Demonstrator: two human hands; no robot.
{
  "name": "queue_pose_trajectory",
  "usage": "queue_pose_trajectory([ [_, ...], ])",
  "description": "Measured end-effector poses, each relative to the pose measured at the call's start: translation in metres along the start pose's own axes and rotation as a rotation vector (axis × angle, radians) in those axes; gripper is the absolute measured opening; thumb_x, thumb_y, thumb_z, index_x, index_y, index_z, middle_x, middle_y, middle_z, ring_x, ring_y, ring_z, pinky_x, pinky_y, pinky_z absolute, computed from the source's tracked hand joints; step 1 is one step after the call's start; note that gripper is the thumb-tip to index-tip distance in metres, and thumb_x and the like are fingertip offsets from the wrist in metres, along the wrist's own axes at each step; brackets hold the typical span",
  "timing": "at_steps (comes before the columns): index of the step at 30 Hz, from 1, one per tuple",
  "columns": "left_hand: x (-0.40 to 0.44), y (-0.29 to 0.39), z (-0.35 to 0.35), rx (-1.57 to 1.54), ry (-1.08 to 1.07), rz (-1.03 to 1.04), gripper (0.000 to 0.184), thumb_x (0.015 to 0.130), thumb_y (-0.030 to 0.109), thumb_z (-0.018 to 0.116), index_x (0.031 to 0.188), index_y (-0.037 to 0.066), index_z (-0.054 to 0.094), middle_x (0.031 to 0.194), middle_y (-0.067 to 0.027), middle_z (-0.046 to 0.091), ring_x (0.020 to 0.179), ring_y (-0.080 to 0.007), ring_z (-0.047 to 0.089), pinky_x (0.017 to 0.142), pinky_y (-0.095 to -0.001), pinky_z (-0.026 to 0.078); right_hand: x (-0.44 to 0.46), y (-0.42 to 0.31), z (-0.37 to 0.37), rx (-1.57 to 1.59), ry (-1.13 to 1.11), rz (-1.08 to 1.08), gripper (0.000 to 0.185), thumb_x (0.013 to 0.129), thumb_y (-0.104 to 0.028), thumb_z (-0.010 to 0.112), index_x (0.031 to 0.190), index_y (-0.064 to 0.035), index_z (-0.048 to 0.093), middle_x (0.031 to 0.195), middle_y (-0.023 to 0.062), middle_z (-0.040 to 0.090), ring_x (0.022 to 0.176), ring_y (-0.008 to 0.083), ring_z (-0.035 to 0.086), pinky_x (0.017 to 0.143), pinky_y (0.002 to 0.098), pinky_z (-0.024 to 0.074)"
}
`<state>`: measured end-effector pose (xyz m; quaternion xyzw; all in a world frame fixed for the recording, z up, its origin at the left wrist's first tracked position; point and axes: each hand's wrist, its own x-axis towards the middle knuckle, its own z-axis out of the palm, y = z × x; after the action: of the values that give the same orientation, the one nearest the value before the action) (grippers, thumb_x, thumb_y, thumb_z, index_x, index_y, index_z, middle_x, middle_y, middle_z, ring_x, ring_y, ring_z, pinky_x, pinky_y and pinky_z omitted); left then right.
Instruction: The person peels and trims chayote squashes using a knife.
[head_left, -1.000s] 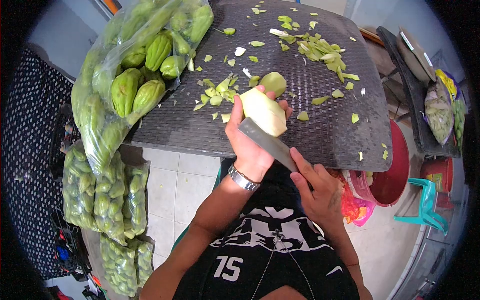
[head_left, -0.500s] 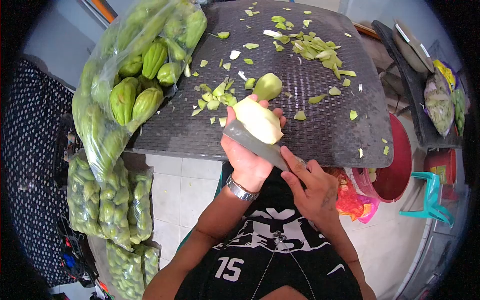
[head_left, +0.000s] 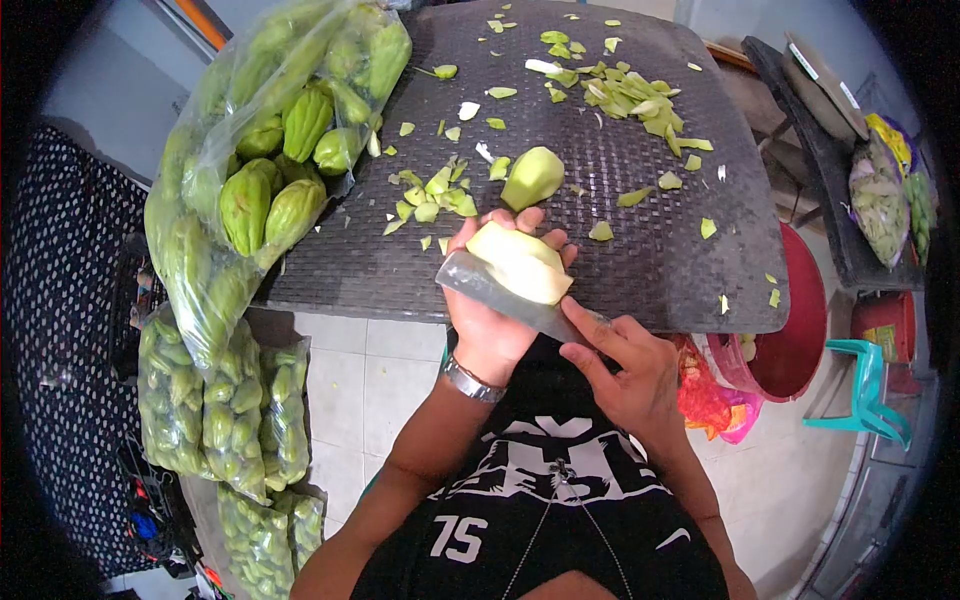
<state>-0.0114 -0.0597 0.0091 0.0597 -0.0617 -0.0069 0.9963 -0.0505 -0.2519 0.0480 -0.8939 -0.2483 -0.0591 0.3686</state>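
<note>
A pale, smooth, peeled vegetable point(head_left: 520, 260) rested in the left hand point(head_left: 490, 325), over the near part of a dark woven surface point(head_left: 670, 260). That hand had its palm up and its fingers bent around the vegetable. Along the near side of the peeled vegetable was the wide, grey metal knife point(head_left: 485, 287); I could not tell if it was cutting in. The right hand point(head_left: 630, 375), nearer and to the right of the peeled vegetable, pinched the knife between thumb and fingers.

Just past the peeled vegetable, a light green, egg-shaped vegetable point(head_left: 534, 178) lay on the surface. Little green peel bits point(head_left: 440, 190) lay past it and to the left. A bigger heap of thin green peels point(head_left: 640, 100) lay farther past it, to the right. Well to its left was a big clear plastic bag point(head_left: 205, 190) full of bumpy green vegetables point(head_left: 246, 208). To its right, lower than the surface, was a big red tub point(head_left: 805, 310), and a blue-green plastic stool point(head_left: 860, 395) stood farther right.
</note>
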Motion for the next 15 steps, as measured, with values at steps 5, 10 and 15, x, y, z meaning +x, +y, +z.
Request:
queue_pose_trajectory([
  [5,-0.005,-0.015,0.008,0.088,0.127,0.158,0.045,0.103,0.047,0.042,0.108,0.008,0.062,0.136,-0.0162,0.062,0.128,-0.0403,0.056,0.117,-0.0607,0.037,0.004,0.001,0.01,0.018,0.085,0.027,0.049,0.087,-0.031,0.082,0.134,-0.0241,0.072,0.072,0.0065,0.061,0.055,0.0217,0.061,0.052,0.0367,0.0492],
  [10,-0.007,-0.022,0.011,0.053,0.2,0.139,0.062,0.101,0.057,0.043,0.12,0.0,0.06,0.134,-0.0244,0.061,0.124,-0.0412,0.058,0.116,-0.0587,0.039,0.008,0.004,0.009,0.036,0.106,-0.024,0.053,0.086,-0.029,0.083,0.137,-0.0206,0.07,0.079,0.0088,0.068,0.06,0.0229,0.065,0.056,0.0355,0.0519],
  [15,-0.004,-0.01,0.013,-0.012,0.372,0.088,0.059,0.102,0.056,0.052,0.128,0.004,0.059,0.122,-0.0177,0.068,0.115,-0.0347,0.066,0.107,-0.0514,0.048,0.008,0.016,0.027,0.401,0.058,0.107,0.049,0.094,-0.028,0.078,0.14,-0.0157,0.067,0.08,0.0101,0.07,0.059,0.0152,0.064,0.055,0.0331,0.0516],
])
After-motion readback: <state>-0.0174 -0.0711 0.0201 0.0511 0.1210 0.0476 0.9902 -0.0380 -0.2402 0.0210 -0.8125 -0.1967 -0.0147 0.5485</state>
